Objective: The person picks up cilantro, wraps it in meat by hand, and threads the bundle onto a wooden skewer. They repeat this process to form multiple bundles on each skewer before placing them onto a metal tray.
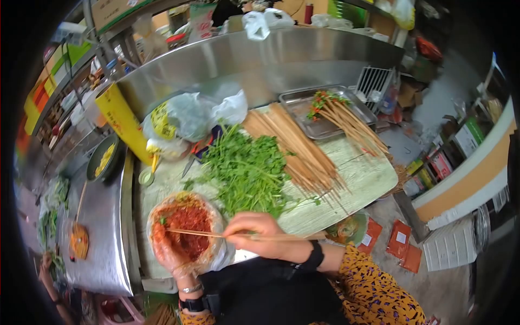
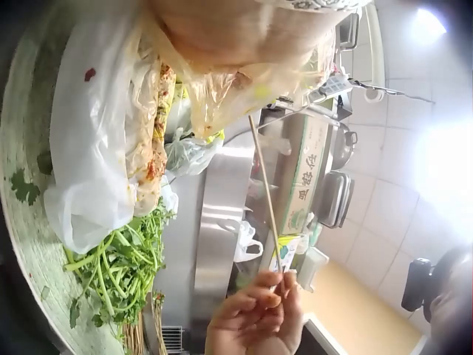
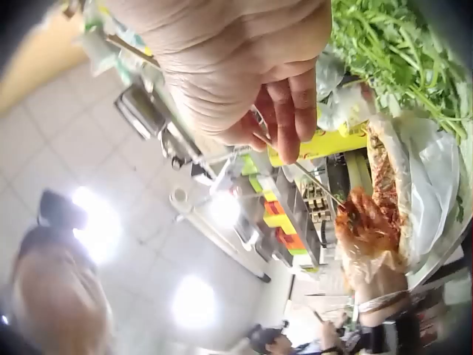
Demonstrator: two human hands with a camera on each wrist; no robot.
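Note:
My left hand [image 1: 167,246], in a thin clear glove smeared red, is over the left side of a bag-lined bowl [image 1: 221,250] of chopped red mixture [image 1: 187,221]. Its bunched fingers pinch a small red-coated piece with a bit of green [image 3: 352,217], mostly hidden by the fingers. From the right, my bare right hand [image 1: 255,234] pinches a thin wooden skewer [image 1: 197,232] between thumb and fingers. That skewer lies nearly level across the bowl, its tip right at the left fingertips. Behind the bowl is a heap of green coriander [image 1: 244,168].
Loose bamboo skewers [image 1: 295,143] lie beyond the greens. A metal tray [image 1: 298,127] at the back right bears filled skewers [image 1: 349,122]. Scissors [image 1: 189,162] and a yellow roll [image 1: 124,122] stand left of the greens. A steel counter [image 1: 108,227] adjoins the left side.

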